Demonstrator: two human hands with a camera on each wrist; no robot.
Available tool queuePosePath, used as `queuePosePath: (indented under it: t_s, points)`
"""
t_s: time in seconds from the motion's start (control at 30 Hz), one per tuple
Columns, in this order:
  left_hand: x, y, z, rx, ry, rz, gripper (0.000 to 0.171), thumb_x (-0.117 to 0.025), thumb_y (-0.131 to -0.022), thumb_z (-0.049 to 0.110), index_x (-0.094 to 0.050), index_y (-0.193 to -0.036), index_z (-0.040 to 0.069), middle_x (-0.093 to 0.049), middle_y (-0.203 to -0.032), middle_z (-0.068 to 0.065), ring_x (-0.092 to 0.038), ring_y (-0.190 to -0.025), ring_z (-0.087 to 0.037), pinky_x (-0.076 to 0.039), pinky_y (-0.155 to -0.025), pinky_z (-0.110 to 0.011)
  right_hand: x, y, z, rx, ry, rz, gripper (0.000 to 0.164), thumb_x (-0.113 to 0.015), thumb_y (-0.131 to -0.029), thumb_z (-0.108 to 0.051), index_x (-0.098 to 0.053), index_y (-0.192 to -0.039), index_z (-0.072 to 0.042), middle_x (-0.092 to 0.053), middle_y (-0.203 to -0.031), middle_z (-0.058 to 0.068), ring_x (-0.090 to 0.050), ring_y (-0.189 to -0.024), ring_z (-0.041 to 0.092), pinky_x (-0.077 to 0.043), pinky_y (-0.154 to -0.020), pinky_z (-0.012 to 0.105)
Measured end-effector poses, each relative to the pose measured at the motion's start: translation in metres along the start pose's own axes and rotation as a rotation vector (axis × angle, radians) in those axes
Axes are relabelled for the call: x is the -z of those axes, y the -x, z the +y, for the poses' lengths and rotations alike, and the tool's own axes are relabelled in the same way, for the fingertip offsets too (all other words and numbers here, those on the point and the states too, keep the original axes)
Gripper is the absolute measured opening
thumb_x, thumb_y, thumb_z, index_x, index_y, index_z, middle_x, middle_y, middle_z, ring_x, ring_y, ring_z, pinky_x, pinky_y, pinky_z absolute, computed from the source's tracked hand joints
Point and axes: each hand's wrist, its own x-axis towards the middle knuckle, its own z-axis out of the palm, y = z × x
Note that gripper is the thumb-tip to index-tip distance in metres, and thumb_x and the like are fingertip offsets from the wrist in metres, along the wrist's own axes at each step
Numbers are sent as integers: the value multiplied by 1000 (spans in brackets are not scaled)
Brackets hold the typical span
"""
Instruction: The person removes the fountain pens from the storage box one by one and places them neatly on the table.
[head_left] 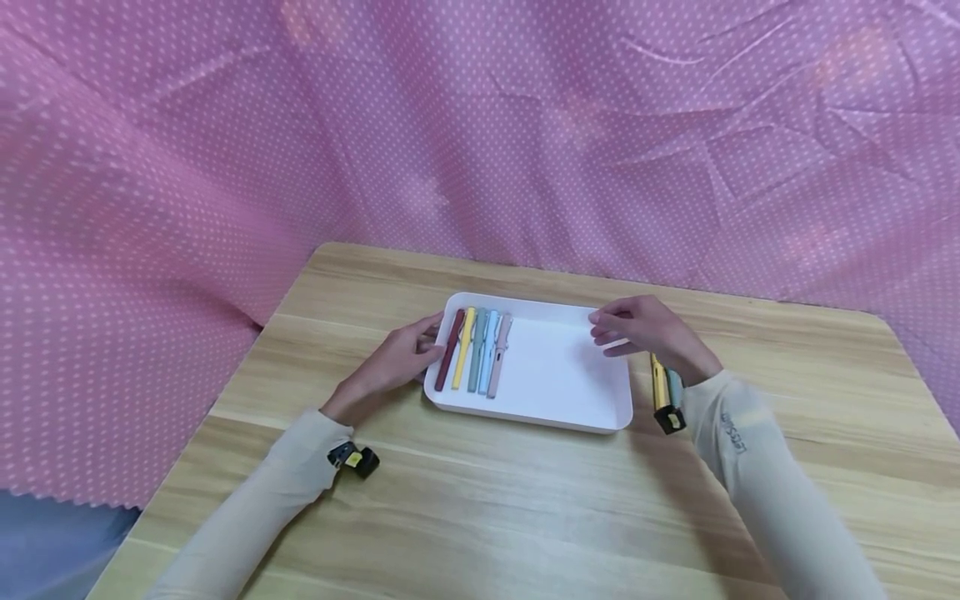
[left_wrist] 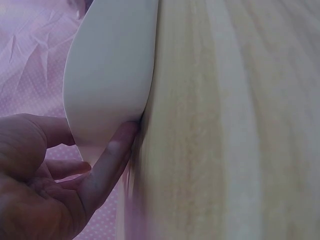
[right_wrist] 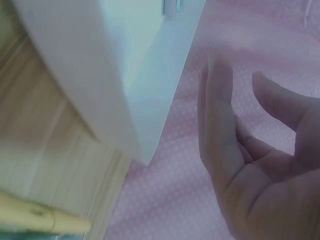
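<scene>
A shallow white tray (head_left: pixel 558 367) lies on the table. In its left part several capped pens lie side by side: dark red (head_left: pixel 450 350), yellow (head_left: pixel 463 348), grey-green (head_left: pixel 477 350), light blue (head_left: pixel 489 352) and mauve (head_left: pixel 499 358). My left hand (head_left: pixel 397 358) holds the tray's left end; the left wrist view shows the thumb at the rim and a finger against the lower edge. Over the tray's right end hovers my right hand (head_left: pixel 641 327), its fingers bent. Seen from the right wrist, this hand (right_wrist: pixel 265 170) is apart from the tray and holds nothing.
On the wooden table (head_left: pixel 480 500), right of the tray, lie a yellow pen (head_left: pixel 659 382) and a blue-green pen (head_left: pixel 675 387), partly hidden by my right arm. A pink dotted cloth (head_left: pixel 480 133) hangs behind the table and at its left side.
</scene>
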Motion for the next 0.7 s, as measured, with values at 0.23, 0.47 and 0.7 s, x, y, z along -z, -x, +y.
queuePosePath:
  t_s: [0.23, 0.47, 0.7]
  points:
    - [0, 0, -1, -1, 0, 0, 67, -55, -108, 9, -21, -166, 7, -46, -154, -25, -59, -129, -38, -65, -79, -33, -14, -14, -9, -16, -12, -37, 46, -60, -107, -17, -54, -135, 18, -63, -125, 34, -66, -114, 41, -62, -92, 39]
    - [0, -1, -2, -9, 7, 1, 66, -54, -107, 8, -22, -166, 7, -47, -152, -25, -60, -128, -39, -65, -79, -34, -31, -29, -15, -55, 21, -58, 44, -62, -106, -19, -57, -133, 16, -64, -124, 33, -67, -113, 39, -63, -92, 40]
    - [0, -1, -3, -9, 9, 1, 66, -54, -107, 8, -22, -166, 7, -48, -151, -25, -61, -127, -38, -65, -79, -34, -48, -41, -19, -97, 57, -78, 41, -65, -105, -20, -62, -129, 13, -67, -123, 30, -68, -113, 37, -63, -90, 40]
